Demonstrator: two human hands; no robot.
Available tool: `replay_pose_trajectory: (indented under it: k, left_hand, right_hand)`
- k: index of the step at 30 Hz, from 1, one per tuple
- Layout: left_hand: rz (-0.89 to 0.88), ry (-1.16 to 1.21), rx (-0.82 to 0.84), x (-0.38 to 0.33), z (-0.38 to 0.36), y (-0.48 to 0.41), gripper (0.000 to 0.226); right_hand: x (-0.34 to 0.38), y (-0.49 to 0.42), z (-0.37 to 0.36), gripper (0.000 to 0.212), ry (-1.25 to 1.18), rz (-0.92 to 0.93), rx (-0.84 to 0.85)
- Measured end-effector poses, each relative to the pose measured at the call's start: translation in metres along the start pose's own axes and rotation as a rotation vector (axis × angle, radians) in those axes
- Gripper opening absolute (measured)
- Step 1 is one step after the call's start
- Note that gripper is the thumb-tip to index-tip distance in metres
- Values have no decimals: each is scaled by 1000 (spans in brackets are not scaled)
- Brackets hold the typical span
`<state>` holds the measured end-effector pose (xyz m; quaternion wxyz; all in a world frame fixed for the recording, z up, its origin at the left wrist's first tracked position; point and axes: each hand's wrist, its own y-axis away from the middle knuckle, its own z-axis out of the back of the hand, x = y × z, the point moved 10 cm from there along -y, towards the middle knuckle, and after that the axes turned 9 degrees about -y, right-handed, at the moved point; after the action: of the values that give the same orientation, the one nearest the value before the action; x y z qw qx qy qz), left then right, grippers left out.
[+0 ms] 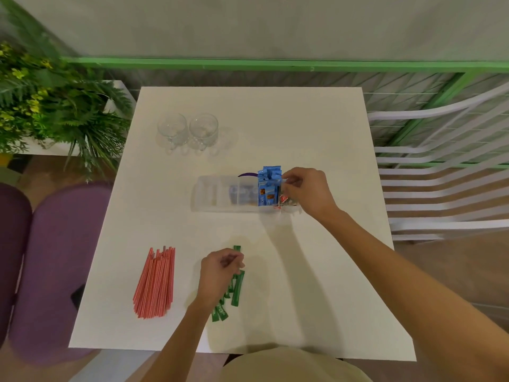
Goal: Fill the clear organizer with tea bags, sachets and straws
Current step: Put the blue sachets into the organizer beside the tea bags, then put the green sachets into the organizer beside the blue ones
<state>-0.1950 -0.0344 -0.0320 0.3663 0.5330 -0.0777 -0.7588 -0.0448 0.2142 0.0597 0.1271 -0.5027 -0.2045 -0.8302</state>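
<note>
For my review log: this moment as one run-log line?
right hand: at clear organizer right end, beside blue sachets, grip unclear | left hand: pinches green sachet | red straws: on table

Organizer [217, 194] mid-table [303, 271]; packets [268, 186] upright in its 3 o'clock end. Two glasses [187, 130] at 11 o'clock from it, side by side. Straws [155, 282] at 7 o'clock; stick sachets [236, 290] at 6 o'clock, partly under left hand [220, 271].

White table [316, 128] bearing clear organizer [217, 194], two glasses [172, 130], red straws [155, 282], green sachets [237, 290], perhaps a purple lid [246, 175].
</note>
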Motion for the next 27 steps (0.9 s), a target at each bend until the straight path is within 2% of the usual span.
replay_pose_trajectory:
  k: [3,8,12,17,19,22,26,27]
  left_hand:
    - [6,-17,-61,0,12,10,11]
    - [21,-27,-151,2,24,35,9]
    - [47,-35,-209,11,20,65,24]
    - [126,6,-232,33,-1,101,50]
    - [143,-24,-227,38,-10,113,54]
    - [147,-61,-239,40,-13,126,40]
    - [133,-90,-253,41,-2,122,8]
    - [139,-103,-239,42,-2,121,8]
  right_hand:
    - [-4,26,9,7,-115,4,13]
    - [-60,90,-11,15,-119,-176,177]
    - [-101,138,-30,19,-142,-283,300]
    - [-122,181,-58,24,-170,-321,412]
    - [-122,194,-68,26,-174,-321,439]
    - [-118,206,-83,27,-187,-328,476]
    - [-112,208,-97,31,-192,-332,479]
    - [-113,208,-99,32,-191,-332,485]
